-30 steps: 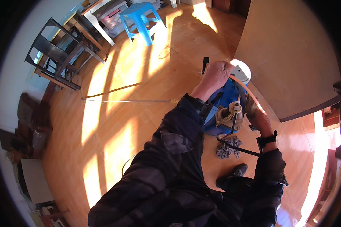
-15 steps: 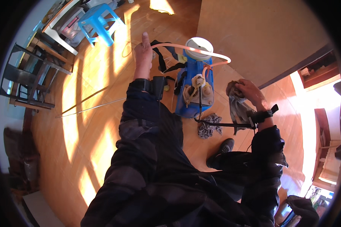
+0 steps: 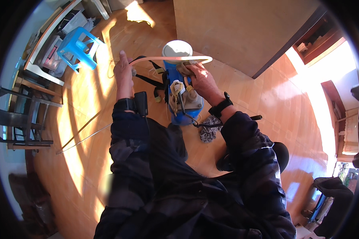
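Note:
A blue knapsack sprayer (image 3: 173,75) with a white round lid (image 3: 177,49) stands on the floor in front of me. A pale pinkish hose (image 3: 169,58) arches over its top toward the left. My left hand (image 3: 124,77), thumb raised, is closed around the hose's left end. A crumpled grey-brown rag (image 3: 183,68) is in my right hand (image 3: 204,81), against the sprayer near the hose. Whether the rag touches the hose is hard to see. Cord or cloth is wrapped round a fitting (image 3: 177,88) on the sprayer. Black straps (image 3: 147,80) hang off its left side.
Another crumpled grey cloth (image 3: 208,130) lies beside the sprayer, under its black lever (image 3: 253,118). A thin metal rod (image 3: 85,138) shows at left. Around stand a blue plastic stool (image 3: 77,47), a dark wooden chair (image 3: 22,119) and a large brown panel (image 3: 243,32).
My right hand, with the rag, has moved from the sprayer's right side up and left onto it. My left hand keeps the hose. The whole view has shifted, moving the sprayer left in it.

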`<state>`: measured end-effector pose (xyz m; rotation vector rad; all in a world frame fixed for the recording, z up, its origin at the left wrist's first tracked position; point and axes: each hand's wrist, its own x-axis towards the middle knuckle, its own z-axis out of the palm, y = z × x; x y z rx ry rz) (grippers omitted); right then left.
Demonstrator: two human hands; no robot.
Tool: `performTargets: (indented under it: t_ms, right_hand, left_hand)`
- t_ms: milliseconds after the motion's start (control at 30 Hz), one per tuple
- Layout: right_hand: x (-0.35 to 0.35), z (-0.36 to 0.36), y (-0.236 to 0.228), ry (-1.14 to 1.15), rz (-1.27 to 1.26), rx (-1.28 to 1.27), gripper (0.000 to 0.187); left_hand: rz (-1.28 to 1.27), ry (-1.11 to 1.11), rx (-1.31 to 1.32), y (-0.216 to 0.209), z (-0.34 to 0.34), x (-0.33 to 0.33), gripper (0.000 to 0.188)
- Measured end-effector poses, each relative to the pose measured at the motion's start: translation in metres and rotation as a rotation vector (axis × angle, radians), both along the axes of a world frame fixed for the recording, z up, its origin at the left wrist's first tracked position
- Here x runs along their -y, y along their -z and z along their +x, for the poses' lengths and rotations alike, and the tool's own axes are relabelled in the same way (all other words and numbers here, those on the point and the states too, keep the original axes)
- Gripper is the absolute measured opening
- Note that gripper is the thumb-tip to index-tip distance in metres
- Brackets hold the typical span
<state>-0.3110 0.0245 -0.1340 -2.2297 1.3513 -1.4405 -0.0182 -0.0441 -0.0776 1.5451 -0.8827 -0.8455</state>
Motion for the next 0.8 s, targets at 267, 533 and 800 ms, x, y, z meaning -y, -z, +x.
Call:
performTargets:
  t_ms: [267, 533, 800]
  right_hand:
    - [-0.001, -0.060, -0.023, 0.012, 0.716, -0.074, 0.031]
    - [-0.024, -0.008, -0.007, 0.006, 0.230, -0.291, 0.014]
    - [-0.039, -0.024, -0.045, -0.007, 0.525, -0.106, 0.027]
  left_hand:
    - [-0.014, 0.021, -0.002, 0.002, -0.005, 0.002, 0.071]
    - [0.063, 0.199, 0.012, 0.012, -0.018, 0.007, 0.073]
    - [0.136, 0.413, 0.049, 0.013, -0.021, 0.003, 0.070]
